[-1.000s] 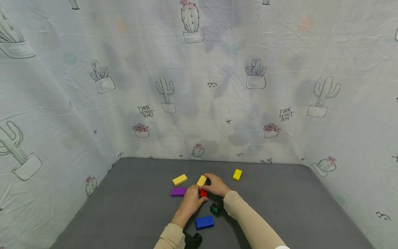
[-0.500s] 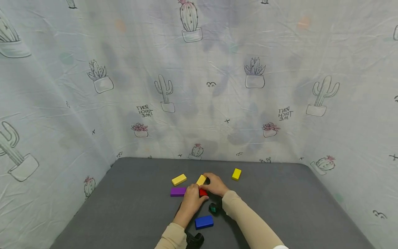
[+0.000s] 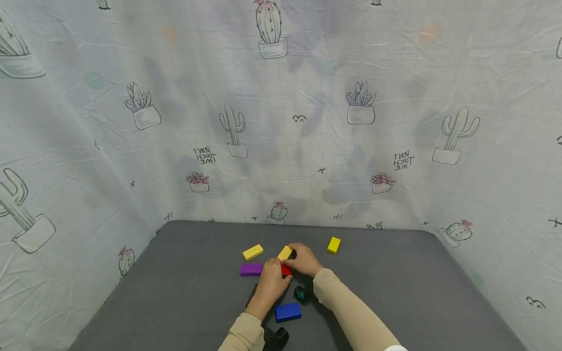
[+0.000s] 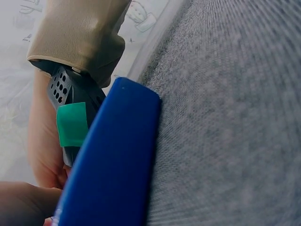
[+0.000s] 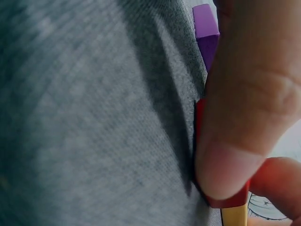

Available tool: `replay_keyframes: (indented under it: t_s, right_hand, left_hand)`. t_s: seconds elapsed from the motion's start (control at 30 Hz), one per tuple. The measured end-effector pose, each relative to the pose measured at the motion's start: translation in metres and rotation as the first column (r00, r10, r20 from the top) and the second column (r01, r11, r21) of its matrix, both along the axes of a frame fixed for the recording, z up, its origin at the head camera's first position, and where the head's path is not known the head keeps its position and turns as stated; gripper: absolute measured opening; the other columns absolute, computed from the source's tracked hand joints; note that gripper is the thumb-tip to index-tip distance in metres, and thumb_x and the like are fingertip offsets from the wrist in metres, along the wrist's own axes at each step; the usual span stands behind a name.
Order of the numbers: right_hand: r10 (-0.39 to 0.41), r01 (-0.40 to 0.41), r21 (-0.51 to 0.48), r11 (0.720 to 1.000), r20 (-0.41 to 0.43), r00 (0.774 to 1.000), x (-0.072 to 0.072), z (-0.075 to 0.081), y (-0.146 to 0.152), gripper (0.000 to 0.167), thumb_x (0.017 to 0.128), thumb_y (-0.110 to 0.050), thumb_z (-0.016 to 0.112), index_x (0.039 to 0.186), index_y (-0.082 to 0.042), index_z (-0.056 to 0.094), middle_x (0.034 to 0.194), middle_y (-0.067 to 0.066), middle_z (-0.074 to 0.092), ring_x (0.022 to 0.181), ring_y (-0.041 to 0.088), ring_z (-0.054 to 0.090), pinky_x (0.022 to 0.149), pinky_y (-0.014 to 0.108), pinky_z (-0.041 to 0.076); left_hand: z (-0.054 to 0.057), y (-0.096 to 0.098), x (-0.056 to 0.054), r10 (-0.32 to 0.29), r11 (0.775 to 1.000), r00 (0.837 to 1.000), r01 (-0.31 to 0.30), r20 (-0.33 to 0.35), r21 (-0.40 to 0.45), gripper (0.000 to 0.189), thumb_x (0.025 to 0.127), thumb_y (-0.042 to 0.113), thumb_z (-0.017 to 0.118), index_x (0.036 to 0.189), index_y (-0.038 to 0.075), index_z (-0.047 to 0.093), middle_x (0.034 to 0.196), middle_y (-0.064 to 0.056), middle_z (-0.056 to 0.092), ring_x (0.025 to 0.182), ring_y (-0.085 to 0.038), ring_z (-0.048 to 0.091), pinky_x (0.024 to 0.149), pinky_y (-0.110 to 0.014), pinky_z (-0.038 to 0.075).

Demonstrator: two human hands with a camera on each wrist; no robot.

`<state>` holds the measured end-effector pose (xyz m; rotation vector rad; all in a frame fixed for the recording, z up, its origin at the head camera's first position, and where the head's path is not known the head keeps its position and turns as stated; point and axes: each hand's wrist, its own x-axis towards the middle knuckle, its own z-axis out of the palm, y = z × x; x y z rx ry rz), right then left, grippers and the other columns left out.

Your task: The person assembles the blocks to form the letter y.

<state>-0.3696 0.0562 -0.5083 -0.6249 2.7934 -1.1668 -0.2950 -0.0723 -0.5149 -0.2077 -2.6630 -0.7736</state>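
- The left hand (image 3: pixel 270 282), coming out of a beige fabric sleeve (image 3: pixel 244 333), is closed around a small red rectangular block (image 3: pixel 286 270): its thumb (image 5: pixel 230 172) lies along the near face, and its bent fingers reach over the block's left part, where the head view hides their tips.
- The right hand (image 3: pixel 304 261) spans a pale yellow rectangular block (image 3: pixel 284 253) in a pinch, forefinger at the far end and thumb at the near one, the gap between them about filled by the block.
- The right thumb also sits right by the red block; whether it presses on it I cannot tell.
- The red block rests on a grey woven tabletop (image 3: pixel 386 287) between the two hands, and the pale yellow block lies just beyond it, slanting away; the hands cover much of where the two meet.
- Left of the left hand lies a purple rectangular block (image 3: pixel 251 269), with a second pale yellow block (image 3: pixel 252 252) just beyond it.
- A bright yellow block (image 3: pixel 333 245) lies to the right, apart from both hands.
- A glossy blue rectangular block (image 3: pixel 288 312) lies nearer the person, between the wrists, with neither hand on it.
- The right wrist bears a black perforated device (image 4: pixel 63 87) with green tape (image 4: pixel 73 125).
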Motion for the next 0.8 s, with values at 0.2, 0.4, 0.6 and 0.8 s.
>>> replay_keyframes:
  t_s: [0.2,0.4,0.6,0.8]
  right_hand:
    - [-0.011,0.011,-0.007,1.0,0.021,1.0,0.004,0.003,-0.001,0.058,0.082,-0.025,0.073,0.128,0.004,0.053,0.131,0.022,0.054,0.118,0.037,0.052,0.101,0.052,0.041]
    - [-0.007,0.006,0.014,1.0,0.026,1.0,0.004,0.003,0.0,0.061,0.083,-0.026,0.072,0.133,0.002,0.05,0.133,0.02,0.054,0.12,0.036,0.052,0.102,0.053,0.041]
    - [-0.006,0.005,0.027,1.0,0.035,0.999,0.003,0.001,0.002,0.063,0.085,-0.029,0.071,0.137,-0.002,0.048,0.135,0.019,0.053,0.122,0.037,0.05,0.103,0.054,0.039]
    - [-0.006,0.004,0.044,0.999,0.037,0.999,0.002,0.0,0.005,0.063,0.086,-0.03,0.069,0.139,-0.004,0.046,0.138,0.018,0.05,0.125,0.037,0.048,0.103,0.054,0.038]
  left_hand:
    - [0.001,-0.002,0.0,-0.006,0.999,0.999,0.005,0.048,0.038,0.04,0.072,0.016,0.082,0.098,-0.004,0.059,0.089,-0.012,0.057,0.081,-0.023,0.052,0.071,-0.038,0.05]
    - [0.001,-0.006,0.0,-0.017,0.998,0.999,0.014,0.049,0.068,0.038,0.071,0.015,0.082,0.095,-0.001,0.057,0.087,-0.01,0.057,0.078,-0.021,0.053,0.068,-0.035,0.048]
    - [0.004,-0.009,0.002,-0.037,0.99,0.997,0.028,0.068,0.135,0.038,0.072,0.013,0.081,0.098,-0.001,0.056,0.089,-0.011,0.06,0.079,-0.02,0.057,0.069,-0.035,0.05]
    - [0.006,-0.014,0.002,-0.073,0.975,0.992,0.049,0.104,0.218,0.039,0.074,0.011,0.079,0.103,-0.001,0.056,0.092,-0.014,0.063,0.079,-0.021,0.059,0.069,-0.037,0.053]
